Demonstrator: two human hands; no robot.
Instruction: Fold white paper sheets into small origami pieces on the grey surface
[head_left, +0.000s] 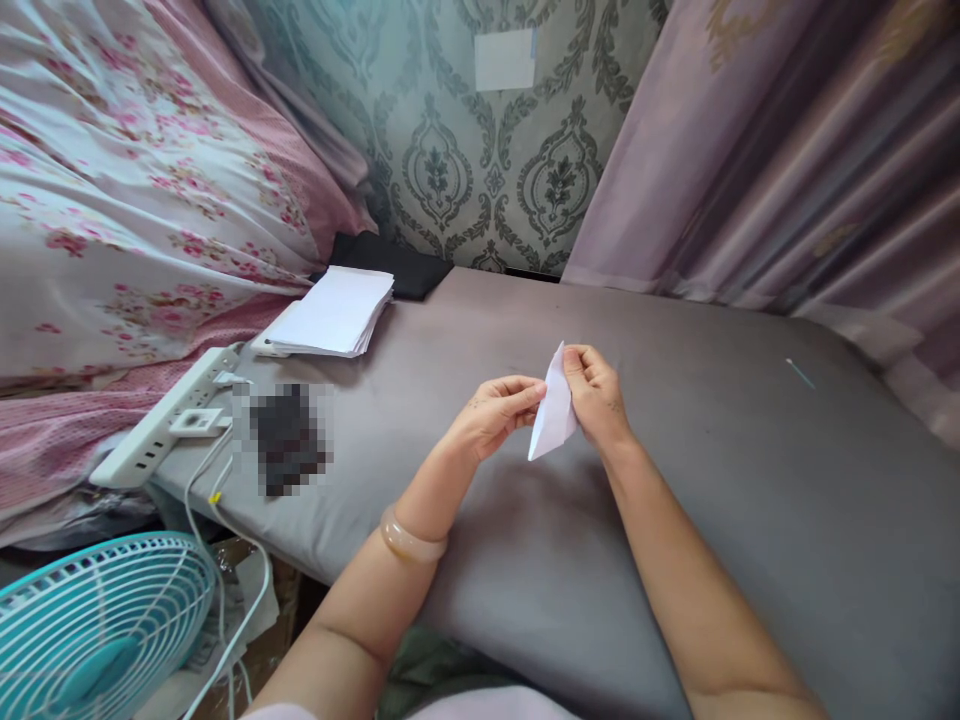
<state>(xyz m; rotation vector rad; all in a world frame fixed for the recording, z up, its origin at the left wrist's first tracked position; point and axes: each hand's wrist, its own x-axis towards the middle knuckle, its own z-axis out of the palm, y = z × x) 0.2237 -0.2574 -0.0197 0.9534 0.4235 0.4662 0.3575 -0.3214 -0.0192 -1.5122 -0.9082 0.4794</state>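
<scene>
A folded sheet of white paper (553, 408) is held up above the grey cloth surface (712, 420), tilted, with a pointed top corner. My left hand (496, 412) pinches its left side between thumb and fingers. On the paper's upper right side, my right hand (594, 388) grips it with the thumb on the near face and the fingers curled behind. Parts of the fingertips behind the paper are hidden. A pale bangle (411, 538) circles my left wrist.
Stacked white paper (337, 308) lies at the back left, beside a black flat item (397, 262). A white power strip (166, 418) with cables runs along the left edge. Below it stands a turquoise fan (105, 630). A thin stick (800, 373) lies at right.
</scene>
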